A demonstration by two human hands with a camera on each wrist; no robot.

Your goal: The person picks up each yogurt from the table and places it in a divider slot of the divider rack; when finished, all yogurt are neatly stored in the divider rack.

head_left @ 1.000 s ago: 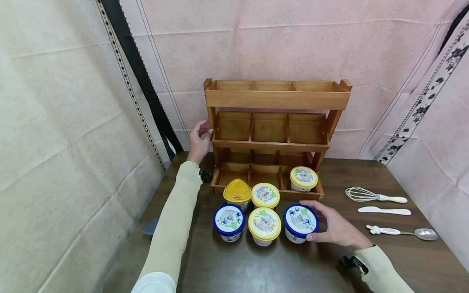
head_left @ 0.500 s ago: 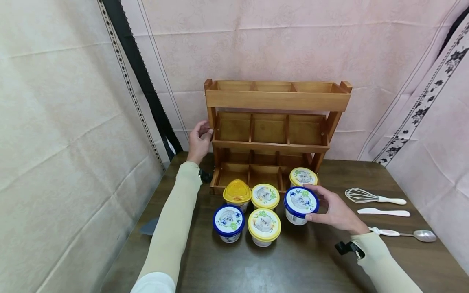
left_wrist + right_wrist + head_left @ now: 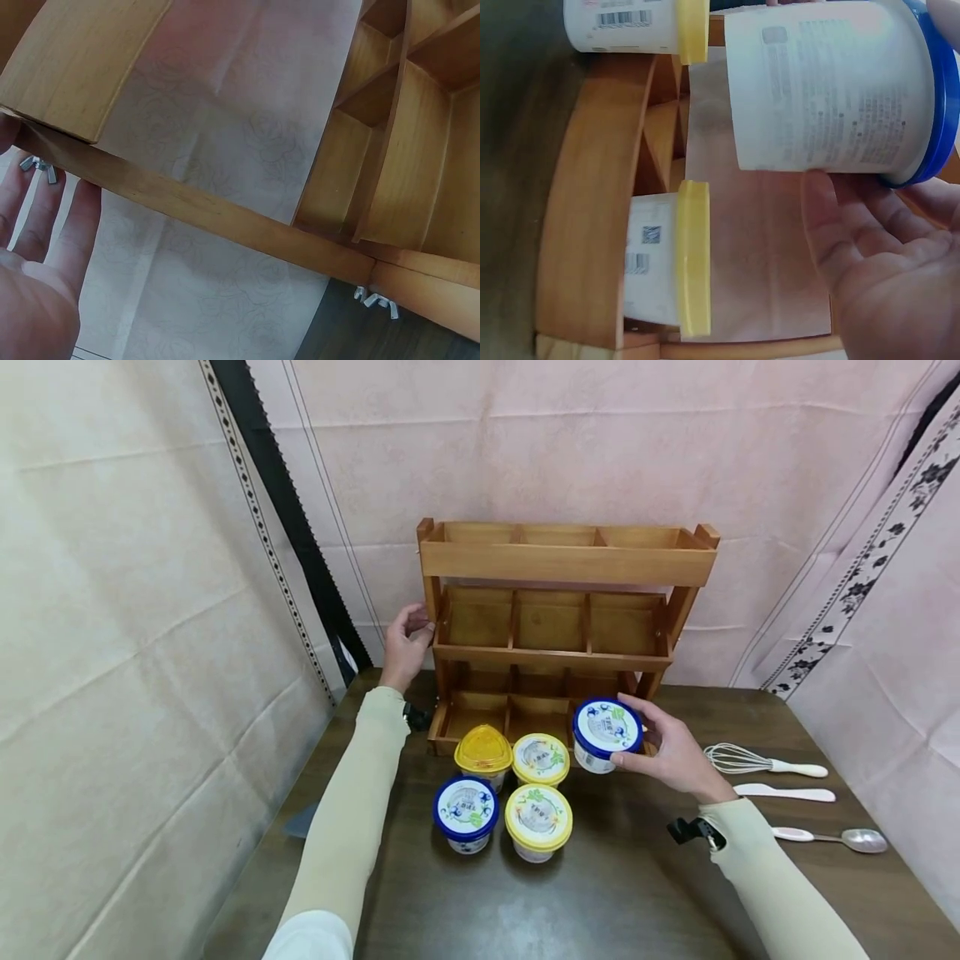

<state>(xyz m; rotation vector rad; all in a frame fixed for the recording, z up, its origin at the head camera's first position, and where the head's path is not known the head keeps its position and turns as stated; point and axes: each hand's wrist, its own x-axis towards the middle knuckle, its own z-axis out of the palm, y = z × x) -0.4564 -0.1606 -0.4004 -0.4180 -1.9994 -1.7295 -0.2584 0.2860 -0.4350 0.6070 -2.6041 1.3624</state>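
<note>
My right hand (image 3: 677, 755) grips a white tub with a blue lid (image 3: 609, 727), holding it above the table in front of the lowest tier's right side. In the right wrist view, the tub's printed side (image 3: 817, 97) faces the camera, and a yellow-lidded tub (image 3: 660, 259) sits in the rack beyond it. The held tub hides that one in the head view. At the left upright of the wooden three-tier rack (image 3: 566, 565), my left hand (image 3: 405, 647) holds the post, its fingers (image 3: 79, 221) near a wing nut.
Two yellow-lidded tubs (image 3: 538, 817), a tub with a domed yellow lid (image 3: 483, 750) and another blue-lidded tub (image 3: 466, 810) stand before the rack. To the right lie a whisk (image 3: 795, 768), a white knife (image 3: 787, 792) and a spoon (image 3: 862, 840). Curtains surround the table.
My right hand has lifted the blue-lidded tub off the table and carried it away from me towards the rack's lowest tier. The left hand stays at the upright.
</note>
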